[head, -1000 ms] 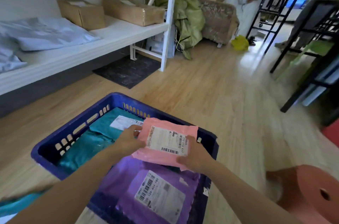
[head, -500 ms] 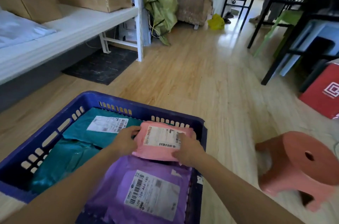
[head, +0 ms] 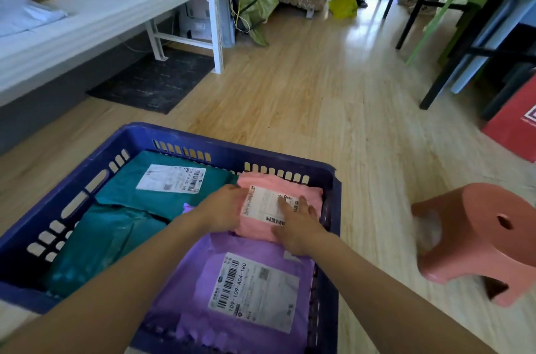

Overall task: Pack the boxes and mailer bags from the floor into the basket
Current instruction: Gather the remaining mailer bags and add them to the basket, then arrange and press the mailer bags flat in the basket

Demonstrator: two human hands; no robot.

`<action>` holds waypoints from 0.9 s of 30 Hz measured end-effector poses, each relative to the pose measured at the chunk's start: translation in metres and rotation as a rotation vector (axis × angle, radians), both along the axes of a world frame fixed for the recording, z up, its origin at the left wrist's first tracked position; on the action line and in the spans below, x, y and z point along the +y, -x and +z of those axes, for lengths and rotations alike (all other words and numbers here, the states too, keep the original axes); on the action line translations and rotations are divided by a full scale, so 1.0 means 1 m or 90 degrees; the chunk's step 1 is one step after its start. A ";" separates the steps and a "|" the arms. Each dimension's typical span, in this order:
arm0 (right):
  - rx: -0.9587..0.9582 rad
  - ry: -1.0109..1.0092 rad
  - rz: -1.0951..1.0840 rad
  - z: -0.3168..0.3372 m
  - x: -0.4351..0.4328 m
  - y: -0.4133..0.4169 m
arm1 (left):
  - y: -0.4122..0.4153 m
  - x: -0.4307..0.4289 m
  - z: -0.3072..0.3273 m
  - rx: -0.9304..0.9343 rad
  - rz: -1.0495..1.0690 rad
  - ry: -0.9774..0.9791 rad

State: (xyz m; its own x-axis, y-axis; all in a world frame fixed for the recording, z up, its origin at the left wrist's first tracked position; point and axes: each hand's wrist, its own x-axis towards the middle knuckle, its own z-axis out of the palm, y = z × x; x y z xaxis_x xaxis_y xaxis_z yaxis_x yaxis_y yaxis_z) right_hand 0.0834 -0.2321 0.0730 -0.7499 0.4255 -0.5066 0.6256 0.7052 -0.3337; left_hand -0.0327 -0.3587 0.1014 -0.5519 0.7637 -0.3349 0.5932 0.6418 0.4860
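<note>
Packing looks well advanced, judging by the load. The blue basket (head: 232,150) holds four mailer bags. One teal mailer bag (head: 162,188) lies at its 11 o'clock corner and a second teal bag (head: 107,240) at 8 o'clock. A purple mailer bag (head: 240,290) fills the 5 o'clock side. The pink mailer bag (head: 261,226) sits in the 1 o'clock corner, touching the far wall, its near edge resting on the purple one.

No loose parcel shows on the wooden floor (head: 319,110) in this view. What lies behind the person cannot be told, so I judge the floor share nearly done, not finished. A pink stool (head: 478,237) stands at 3 o'clock from the basket.

The left hand (head: 223,211) holds the pink bag's 9 o'clock edge, its fingers curled round it. The right hand (head: 298,229) lies on top at 5 o'clock, fingers (head: 285,206) straight and slightly spread, pressing down on the white label. The bag is thus seated but not yet let go.
</note>
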 end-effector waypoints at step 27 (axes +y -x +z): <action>0.379 0.028 0.158 0.060 -0.175 0.084 | 0.056 -0.254 0.074 0.197 0.195 -0.059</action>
